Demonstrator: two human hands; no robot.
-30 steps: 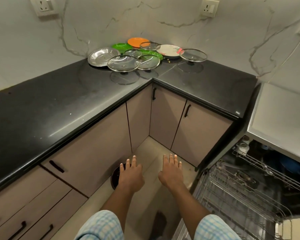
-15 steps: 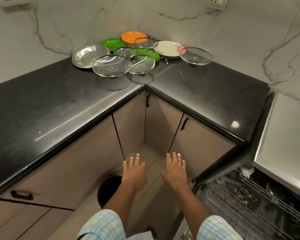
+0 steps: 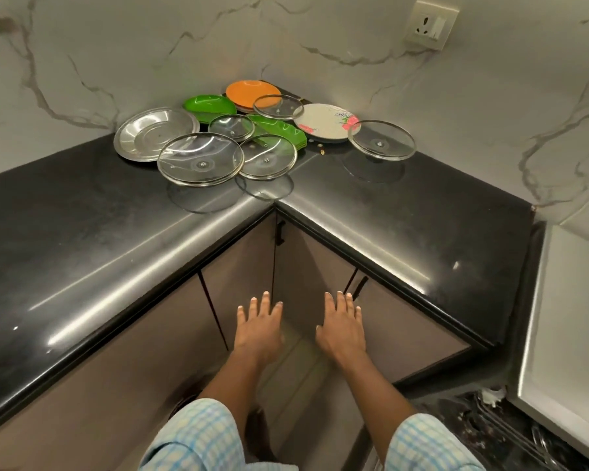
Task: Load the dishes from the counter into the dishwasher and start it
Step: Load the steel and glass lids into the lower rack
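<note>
Your left grip [image 3: 259, 331] and right grip [image 3: 342, 329] are wide, empty; take the glass lid [image 3: 200, 159], probably fragile and slick, by its rim.

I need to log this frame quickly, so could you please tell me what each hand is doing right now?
Left hand: open, fingers straight, holding nothing.
Right hand: open, fingers straight, holding nothing.

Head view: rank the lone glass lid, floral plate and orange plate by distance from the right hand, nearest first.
1. lone glass lid: stands alone on the right, most directly ahead of the right hand.
2. floral plate: just behind the lid, to its left.
3. orange plate: farthest back, left of both.
</note>
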